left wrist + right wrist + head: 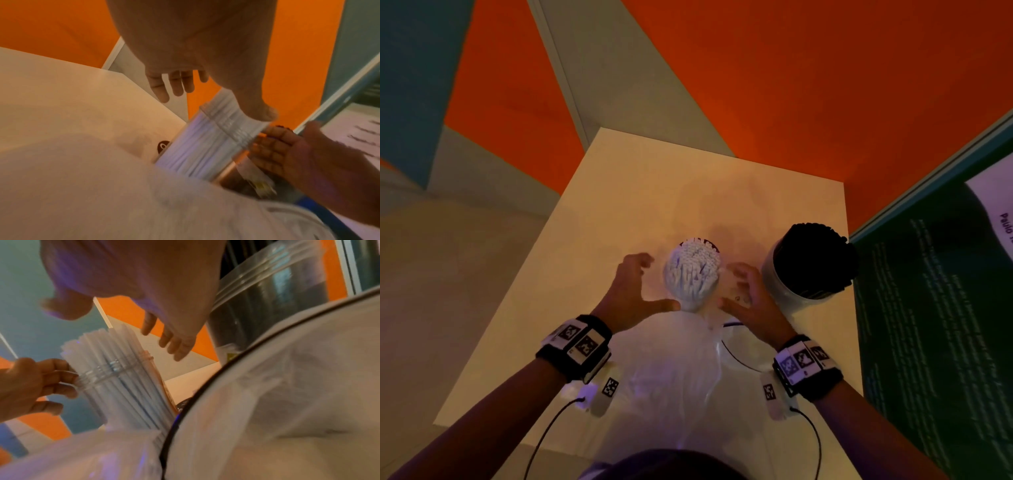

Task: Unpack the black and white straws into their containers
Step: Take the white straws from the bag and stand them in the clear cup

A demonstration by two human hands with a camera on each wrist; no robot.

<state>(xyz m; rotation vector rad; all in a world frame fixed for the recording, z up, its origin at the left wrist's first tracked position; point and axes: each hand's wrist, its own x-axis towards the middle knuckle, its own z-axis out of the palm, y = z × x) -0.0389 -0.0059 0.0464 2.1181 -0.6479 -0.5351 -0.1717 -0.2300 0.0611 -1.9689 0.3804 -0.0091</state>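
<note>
A clear jar [693, 274] packed with upright white straws [695, 257] stands mid-table. My left hand [659, 284] is cupped at its left side and my right hand [727, 287] at its right, both with fingers spread and relaxed. In the right wrist view the left hand's fingers [61, 379] touch the jar's threaded neck [111, 373]. In the left wrist view the right hand's fingers [271, 142] lie against the jar [205, 142]. A second jar [784, 287], full of black straws [811, 260], stands to the right.
Crumpled clear plastic bags [671, 363] lie on the white table [619, 192] between me and the jars; one has a black-edged opening [185, 402]. A dark green printed panel [935, 308] borders the table's right edge. Orange floor lies beyond the table.
</note>
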